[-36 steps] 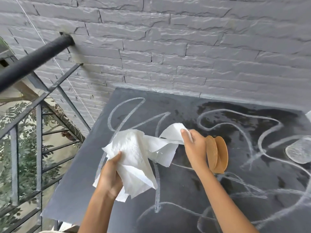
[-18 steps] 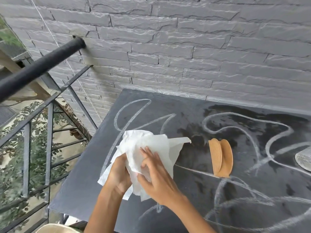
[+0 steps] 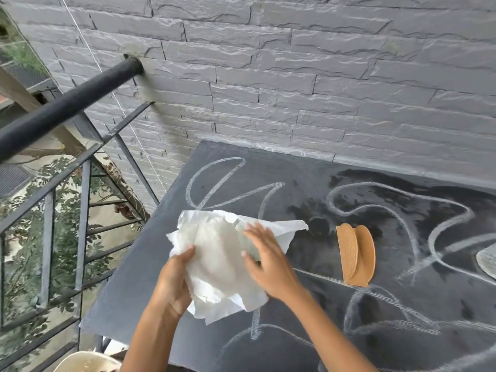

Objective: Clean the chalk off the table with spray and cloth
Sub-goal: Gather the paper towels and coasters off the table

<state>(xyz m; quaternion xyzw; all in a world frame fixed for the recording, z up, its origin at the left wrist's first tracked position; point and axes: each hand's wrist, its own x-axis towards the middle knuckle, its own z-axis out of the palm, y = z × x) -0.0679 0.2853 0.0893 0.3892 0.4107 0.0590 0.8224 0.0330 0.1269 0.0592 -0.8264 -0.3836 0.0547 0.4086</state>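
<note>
A crumpled white cloth (image 3: pixel 214 253) hangs just above the left part of the dark slate table (image 3: pixel 295 167). My left hand (image 3: pixel 174 280) grips its lower left edge from underneath. My right hand (image 3: pixel 265 261) lies flat on the cloth's right side, fingers spread. White chalk lines (image 3: pixel 214 181) loop across the tabletop, which looks wet and darker toward the right. No spray bottle shows in the view.
A tan wooden napkin holder (image 3: pixel 355 255) stands on the table right of my hands. A grey brick wall (image 3: pixel 295 76) backs the table. A black metal railing (image 3: pixel 67 103) runs along the left with a drop beyond. A pale round object (image 3: pixel 487 261) sits at the right edge.
My right hand came left from beside the tan holder onto the cloth, folding its loose end in. The cloth is now bunched between both hands. The view shifted left.
</note>
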